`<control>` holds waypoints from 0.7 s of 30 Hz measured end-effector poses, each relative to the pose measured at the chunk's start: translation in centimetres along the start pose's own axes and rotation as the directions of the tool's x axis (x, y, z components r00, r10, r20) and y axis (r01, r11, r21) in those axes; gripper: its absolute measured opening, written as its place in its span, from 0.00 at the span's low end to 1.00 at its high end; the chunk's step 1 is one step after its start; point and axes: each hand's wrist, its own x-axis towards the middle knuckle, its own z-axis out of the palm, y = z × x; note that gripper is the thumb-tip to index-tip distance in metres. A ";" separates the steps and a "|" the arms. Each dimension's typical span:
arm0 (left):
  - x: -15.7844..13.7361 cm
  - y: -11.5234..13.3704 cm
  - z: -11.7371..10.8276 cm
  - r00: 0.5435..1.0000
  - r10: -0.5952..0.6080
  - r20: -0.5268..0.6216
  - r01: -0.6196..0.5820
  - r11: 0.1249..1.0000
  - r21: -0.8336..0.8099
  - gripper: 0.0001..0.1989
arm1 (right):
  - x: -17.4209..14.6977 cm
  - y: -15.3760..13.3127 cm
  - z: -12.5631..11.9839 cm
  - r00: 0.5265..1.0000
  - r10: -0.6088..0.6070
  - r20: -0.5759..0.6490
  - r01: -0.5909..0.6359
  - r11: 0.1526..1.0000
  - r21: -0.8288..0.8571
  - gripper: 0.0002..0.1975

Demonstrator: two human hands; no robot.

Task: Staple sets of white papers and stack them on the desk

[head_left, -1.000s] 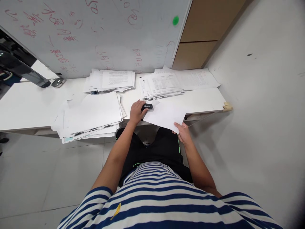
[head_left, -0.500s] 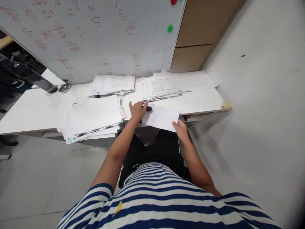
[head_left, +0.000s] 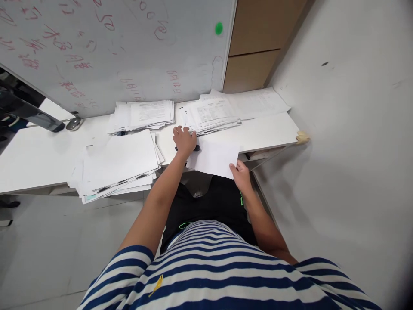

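My left hand (head_left: 184, 141) lies over a black stapler-like object (head_left: 197, 147), its fingers spread forward and its palm hiding most of the object. Only the dark ends of that object show on either side of the hand. The object rests at the left end of a white sheet of paper (head_left: 213, 157), which juts over the desk's front edge. My right hand (head_left: 240, 173) pinches the sheet's lower right corner between thumb and fingers. Whether it is one sheet or several, I cannot tell.
A large paper stack (head_left: 119, 159) overhangs the white desk's (head_left: 267, 131) front edge at left. Behind are a printed stack (head_left: 151, 113), another paper pile (head_left: 213, 113) and a computer mouse (head_left: 75, 124). A whiteboard (head_left: 129, 51) stands behind; a wall (head_left: 348, 129) bounds the right.
My left hand has shifted forward over the black object, its fingers reaching farther toward the paper pile. The right hand keeps its pinch on the sheet. The camera view has turned slightly.
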 end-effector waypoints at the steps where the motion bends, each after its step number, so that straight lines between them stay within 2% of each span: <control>1: 0.1 -0.2 0.2 1.000 0.003 0.016 -0.003 1.000 0.002 0.19 | -0.1 0.0 0.0 1.000 0.000 -0.007 0.000 1.000 -0.010 0.20; 7: 0.1 0.0 0.7 0.997 -0.021 0.068 0.019 0.999 0.028 0.17 | -0.7 0.2 0.1 0.999 0.023 -0.039 -0.025 0.998 -0.051 0.19; 10: -0.1 0.3 0.9 0.992 0.025 0.126 -0.033 0.998 0.061 0.16 | -1.1 0.3 0.5 0.997 0.018 -0.077 -0.022 0.999 -0.048 0.18; 13: -0.3 0.3 1.2 0.989 0.053 0.135 -0.062 0.996 0.069 0.17 | -1.4 0.4 1.2 0.992 0.005 -0.126 -0.008 1.000 -0.017 0.18; 17: -0.2 0.2 1.2 0.993 0.021 0.119 -0.029 0.997 0.065 0.16 | -1.5 1.0 1.9 0.989 0.043 -0.144 -0.044 0.999 -0.006 0.18; 21: -0.1 0.5 0.6 0.990 -0.030 0.136 0.021 0.998 0.065 0.15 | -1.7 1.5 1.6 0.989 0.081 -0.124 -0.092 0.992 -0.083 0.16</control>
